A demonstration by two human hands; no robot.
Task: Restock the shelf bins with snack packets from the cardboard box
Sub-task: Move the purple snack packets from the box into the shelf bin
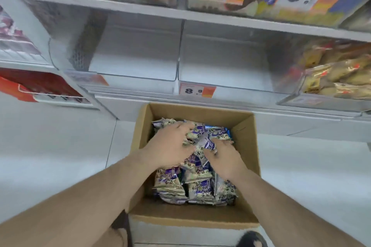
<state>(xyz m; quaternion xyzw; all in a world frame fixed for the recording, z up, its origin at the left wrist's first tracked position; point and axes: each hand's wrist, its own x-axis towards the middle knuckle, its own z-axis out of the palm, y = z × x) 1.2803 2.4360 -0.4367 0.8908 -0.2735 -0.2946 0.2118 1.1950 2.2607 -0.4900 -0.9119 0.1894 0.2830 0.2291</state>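
Reaching into the cardboard box below the bare shelf bins, left hand and right hand seemingly curl around snack packets to scoop a bunch.

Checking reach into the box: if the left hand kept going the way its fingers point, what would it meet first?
Probably the snack packets beyond the left hand, then the cardboard box far wall; depth unclear.

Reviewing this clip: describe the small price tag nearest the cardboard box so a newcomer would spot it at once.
Start at the open cardboard box on the floor and look straight up to the shelf edge above it. The price tag sits there, below the divider between two clear bins. Unlike the big tags higher up, it is small, white with an orange right end, and reads 8.8.
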